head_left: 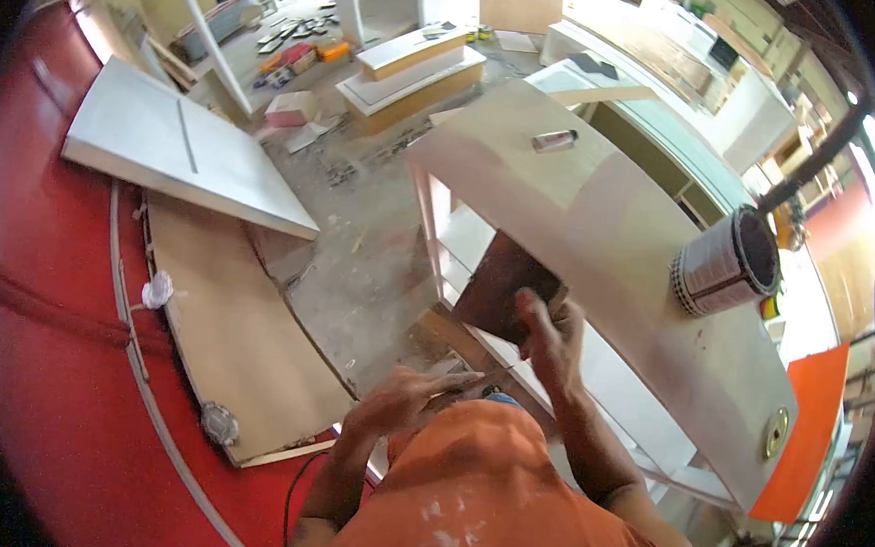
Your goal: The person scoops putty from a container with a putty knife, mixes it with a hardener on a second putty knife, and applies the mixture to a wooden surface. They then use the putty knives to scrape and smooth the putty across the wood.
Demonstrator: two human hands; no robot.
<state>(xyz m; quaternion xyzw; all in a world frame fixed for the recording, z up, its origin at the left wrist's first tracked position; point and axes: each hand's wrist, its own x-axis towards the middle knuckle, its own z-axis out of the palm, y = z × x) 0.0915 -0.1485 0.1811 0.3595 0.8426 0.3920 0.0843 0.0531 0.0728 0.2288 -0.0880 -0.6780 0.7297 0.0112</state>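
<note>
Head view: we hold a dark brown sheet (pixel 502 285) in our right hand (pixel 553 343), thumb and fingers clamped on its near right edge, in front of the open side of a long, pale cabinet (pixel 602 208). Our left hand (pixel 398 399) is to the left, close to our orange shirt (pixel 475 476), fingers pointing right — we cannot tell whether it grips anything. On the cabinet top, a small tube (pixel 554 140) lies toward the far end, an open can (pixel 713 265) stands along the right side, and a tape roll (pixel 776 433) sits near the right corner. At left, a white panel (pixel 185 148) overlaps the far end of a brown board (pixel 239 332).
</note>
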